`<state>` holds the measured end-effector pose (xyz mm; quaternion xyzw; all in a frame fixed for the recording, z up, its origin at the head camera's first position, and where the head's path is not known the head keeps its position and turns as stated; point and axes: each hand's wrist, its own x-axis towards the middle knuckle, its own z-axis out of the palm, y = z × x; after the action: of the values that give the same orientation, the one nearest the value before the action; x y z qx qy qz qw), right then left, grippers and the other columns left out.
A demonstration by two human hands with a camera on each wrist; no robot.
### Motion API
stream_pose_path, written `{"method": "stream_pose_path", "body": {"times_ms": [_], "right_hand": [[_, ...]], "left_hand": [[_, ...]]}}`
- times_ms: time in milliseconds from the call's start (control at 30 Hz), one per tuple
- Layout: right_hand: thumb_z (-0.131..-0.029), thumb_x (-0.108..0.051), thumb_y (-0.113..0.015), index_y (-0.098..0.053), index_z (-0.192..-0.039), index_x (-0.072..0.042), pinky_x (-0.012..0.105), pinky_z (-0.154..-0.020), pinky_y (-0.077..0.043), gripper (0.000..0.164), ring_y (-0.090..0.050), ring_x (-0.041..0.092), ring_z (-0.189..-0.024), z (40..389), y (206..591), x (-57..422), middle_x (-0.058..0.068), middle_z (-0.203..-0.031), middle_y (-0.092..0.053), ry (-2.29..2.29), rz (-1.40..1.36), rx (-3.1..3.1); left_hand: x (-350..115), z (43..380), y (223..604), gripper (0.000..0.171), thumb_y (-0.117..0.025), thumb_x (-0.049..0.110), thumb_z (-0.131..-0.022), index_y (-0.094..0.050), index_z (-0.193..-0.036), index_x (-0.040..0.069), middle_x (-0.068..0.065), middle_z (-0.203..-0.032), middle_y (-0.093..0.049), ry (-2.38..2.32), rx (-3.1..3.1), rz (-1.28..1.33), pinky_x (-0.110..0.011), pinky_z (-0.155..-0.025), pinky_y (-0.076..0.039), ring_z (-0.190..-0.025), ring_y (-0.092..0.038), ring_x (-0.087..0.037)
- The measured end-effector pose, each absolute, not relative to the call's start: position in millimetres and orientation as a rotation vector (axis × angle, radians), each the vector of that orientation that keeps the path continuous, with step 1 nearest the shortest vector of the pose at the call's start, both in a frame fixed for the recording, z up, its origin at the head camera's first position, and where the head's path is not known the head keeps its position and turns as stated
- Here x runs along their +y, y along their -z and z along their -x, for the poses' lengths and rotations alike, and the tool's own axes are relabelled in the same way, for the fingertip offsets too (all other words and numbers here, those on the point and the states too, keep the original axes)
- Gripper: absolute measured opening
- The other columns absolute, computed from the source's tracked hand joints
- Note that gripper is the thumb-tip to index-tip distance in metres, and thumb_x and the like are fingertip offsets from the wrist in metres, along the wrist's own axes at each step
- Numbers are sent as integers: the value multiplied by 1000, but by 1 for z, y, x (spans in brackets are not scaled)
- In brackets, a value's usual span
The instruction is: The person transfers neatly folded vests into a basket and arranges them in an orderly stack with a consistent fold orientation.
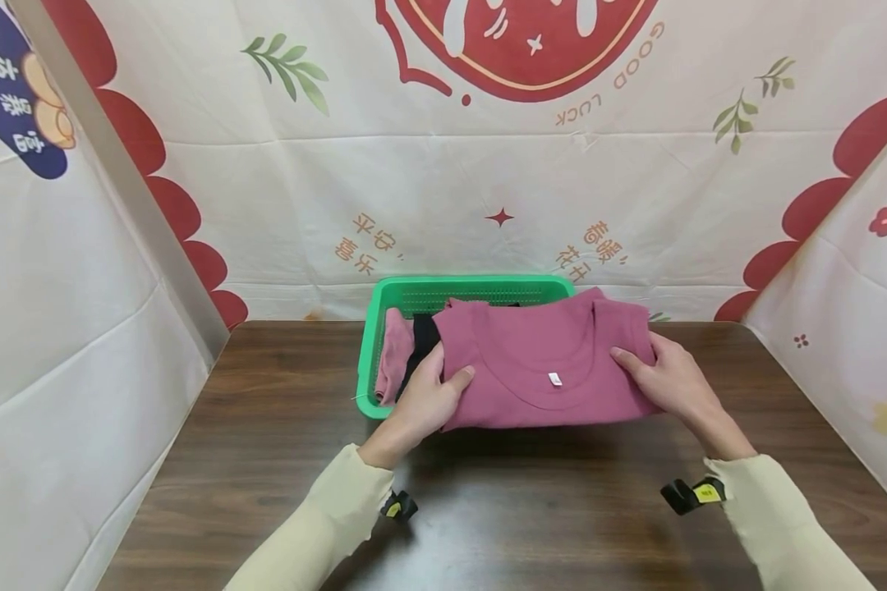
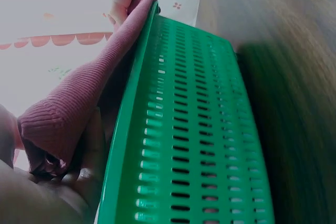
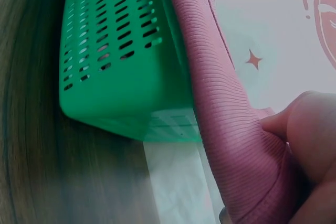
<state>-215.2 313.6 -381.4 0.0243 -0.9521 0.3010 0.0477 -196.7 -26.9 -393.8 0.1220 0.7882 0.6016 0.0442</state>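
A folded mauve-pink ribbed top [image 1: 532,361] with a wide scooped neckline and a small white label is held up by both hands. My left hand [image 1: 432,394] pinches its left edge, thumb on top and fingers beneath. At the opposite edge my right hand [image 1: 668,373] grips the fabric the same way. Below and behind the top is a green plastic basket [image 1: 369,361] with slotted walls; the top covers much of its opening. Inside the basket's left end lie a pink folded cloth [image 1: 395,353] and a black cloth [image 1: 423,332].
The basket stands at the back of a dark brown wooden table [image 1: 281,460], close to a white printed curtain [image 1: 288,230]. More curtain hangs along the left and right sides. A black strap with a yellow tag [image 1: 707,492] sits at the right wrist.
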Motion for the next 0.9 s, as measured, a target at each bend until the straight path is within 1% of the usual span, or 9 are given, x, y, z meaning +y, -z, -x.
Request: {"method": "stream_pose_path", "body": {"times_ms": [200,267,567,800,900], "right_hand": [[-100,-45,-54,-57,-116,1,34,-64,-43,49,-54,25,-76,218,380,307,14,-85,-62,-927,-78,-2904],[-100,-45,-54,-57,-117,1,34,-63,-44,49,-54,24,-75,219,380,305,13,-85,-62,-940,-82,-2905],[-99,-45,-54,-56,-120,0,34,-64,-46,50,-56,24,-75,223,380,296,14,-88,-63,-972,-109,-2891],[-99,-46,-54,-57,-112,-1,34,-63,-45,47,-56,24,-73,228,380,286,14,-84,-61,-988,-138,-2880],[-99,-46,-55,-57,-115,-1,34,-65,-46,48,-56,25,-76,232,381,280,15,-88,-61,-990,-146,-2873]], "left_hand": [[-36,200,392,33,-56,23,-100,-50,-133,22,1,-131,-55,-1811,2453,-376,-44,-104,-40,-119,-51,-18],[-38,201,392,34,-56,22,-100,-50,-133,21,0,-131,-56,-1813,2465,-377,-45,-104,-40,-118,-52,-19],[-48,206,392,35,-55,21,-101,-50,-136,22,1,-127,-59,-1810,2448,-355,-43,-99,-42,-111,-54,-18],[-59,211,390,34,-55,22,-101,-50,-135,22,0,-126,-59,-1769,2460,-313,-43,-98,-42,-109,-54,-19],[-64,215,390,30,-56,23,-101,-52,-131,20,-1,-122,-59,-1747,2477,-290,-42,-96,-43,-107,-54,-20]]}}
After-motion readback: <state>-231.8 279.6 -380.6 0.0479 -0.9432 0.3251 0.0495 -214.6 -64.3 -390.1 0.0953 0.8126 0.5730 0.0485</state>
